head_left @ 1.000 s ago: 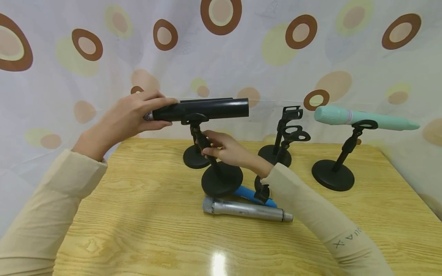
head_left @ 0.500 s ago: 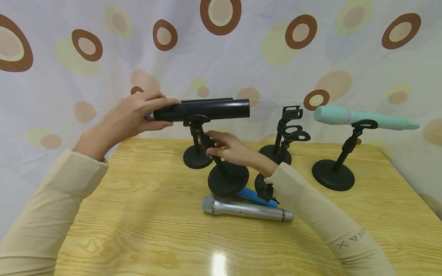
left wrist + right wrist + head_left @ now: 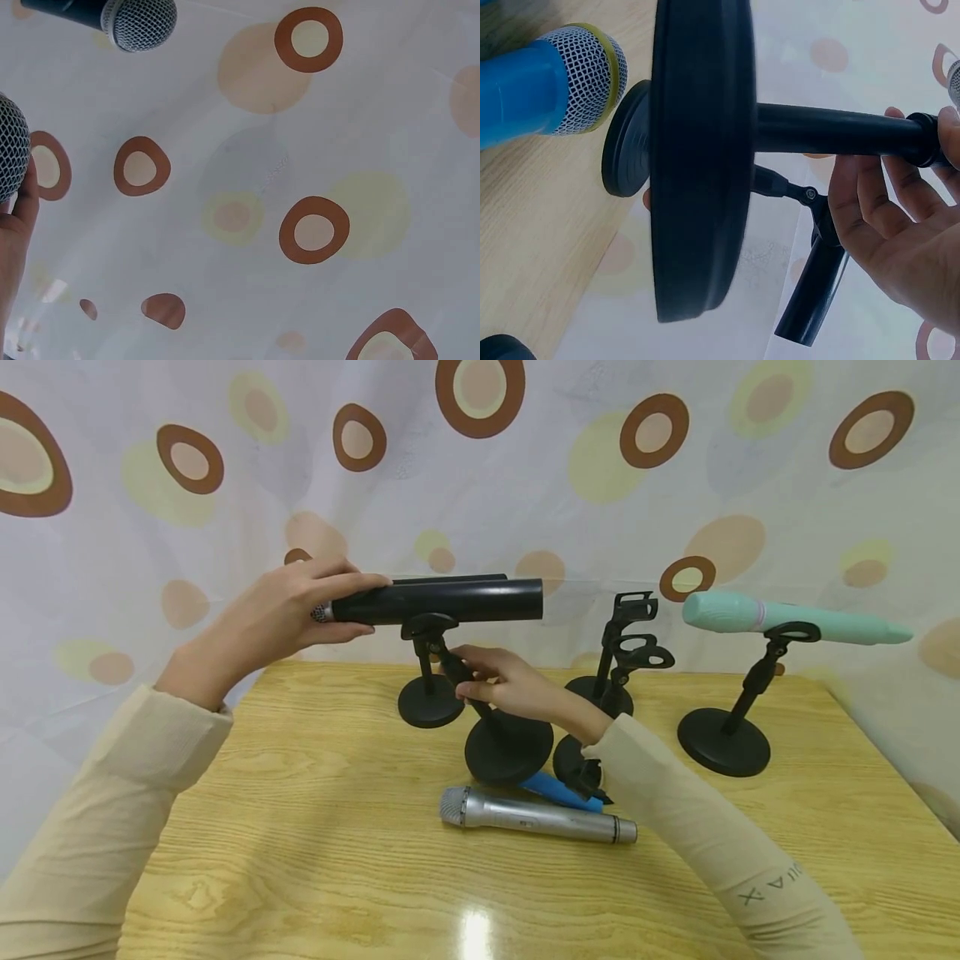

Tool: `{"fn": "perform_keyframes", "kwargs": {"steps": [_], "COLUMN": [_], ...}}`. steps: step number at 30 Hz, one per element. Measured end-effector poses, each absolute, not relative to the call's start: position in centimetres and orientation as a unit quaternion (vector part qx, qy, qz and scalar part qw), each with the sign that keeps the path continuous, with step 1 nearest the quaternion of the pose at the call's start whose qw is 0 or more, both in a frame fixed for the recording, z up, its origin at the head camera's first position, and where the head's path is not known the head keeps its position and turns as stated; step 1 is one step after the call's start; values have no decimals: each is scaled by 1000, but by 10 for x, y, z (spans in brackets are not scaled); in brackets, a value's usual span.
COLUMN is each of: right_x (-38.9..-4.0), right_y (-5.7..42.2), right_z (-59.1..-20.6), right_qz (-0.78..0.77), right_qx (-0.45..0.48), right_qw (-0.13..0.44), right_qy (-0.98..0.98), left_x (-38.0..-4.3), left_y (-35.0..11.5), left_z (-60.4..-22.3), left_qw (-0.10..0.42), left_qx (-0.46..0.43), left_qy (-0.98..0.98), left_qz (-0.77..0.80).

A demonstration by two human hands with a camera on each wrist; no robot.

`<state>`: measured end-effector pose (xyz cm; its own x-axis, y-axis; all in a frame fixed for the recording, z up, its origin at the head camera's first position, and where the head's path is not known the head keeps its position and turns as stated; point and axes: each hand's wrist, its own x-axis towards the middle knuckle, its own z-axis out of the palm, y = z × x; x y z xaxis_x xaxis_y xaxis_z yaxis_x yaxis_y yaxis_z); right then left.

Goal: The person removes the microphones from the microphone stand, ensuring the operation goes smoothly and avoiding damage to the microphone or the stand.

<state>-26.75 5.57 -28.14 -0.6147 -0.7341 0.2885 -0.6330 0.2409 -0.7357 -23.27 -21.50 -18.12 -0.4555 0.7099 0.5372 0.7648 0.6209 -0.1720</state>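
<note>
My left hand (image 3: 281, 610) holds a black microphone (image 3: 465, 602) near its silver grille, thumb below and fingers above. The microphone lies nearly level, seated in the clip of a black desk stand (image 3: 510, 747). Fingers and thumb of my right hand (image 3: 513, 685) grip that stand's post. The stand leans, its round base off to the right and raised from the table in the right wrist view. Behind it, a second black microphone (image 3: 480, 577) rests on another stand (image 3: 429, 703); its grille shows in the left wrist view.
A silver microphone (image 3: 540, 818) and a blue microphone (image 3: 558, 792) lie on the wooden table (image 3: 322, 860) below the raised base. Stands with bare clips (image 3: 636, 607) are right of my right hand. Further right, a mint-green microphone (image 3: 817, 620) sits on a stand (image 3: 723, 743).
My right hand and the gripped stand's base have moved right, so the stand leans more. Its clip has shifted slightly right along the black microphone. My left hand has stayed nearly still.
</note>
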Motion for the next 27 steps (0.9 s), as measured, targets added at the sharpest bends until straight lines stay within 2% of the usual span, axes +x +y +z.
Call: {"fn": "perform_keyframes", "kwargs": {"steps": [11,16,20,27], "right_x": [-272,-278,-281,-282], "right_y": [64,71,73,78], "right_z": [-283,-289,-292,-294], "right_qz": [-410,-427,-443,-497], "right_qx": [-433,-429,-436,-389], "right_qw": [56,60,51,50], "right_qy": [801,794,782,774], "left_x": [-231,-230,-230,-227], "left_y": [-219,-232,-240,-256], "left_z": [-175,-174,-178,-189], "left_qw": [295,322,324,338], "left_qx": [-443,-426,-419,-366], "left_qy": [-844,-841,-844,-861], "left_qz": [-53,-80,-86,-97]}}
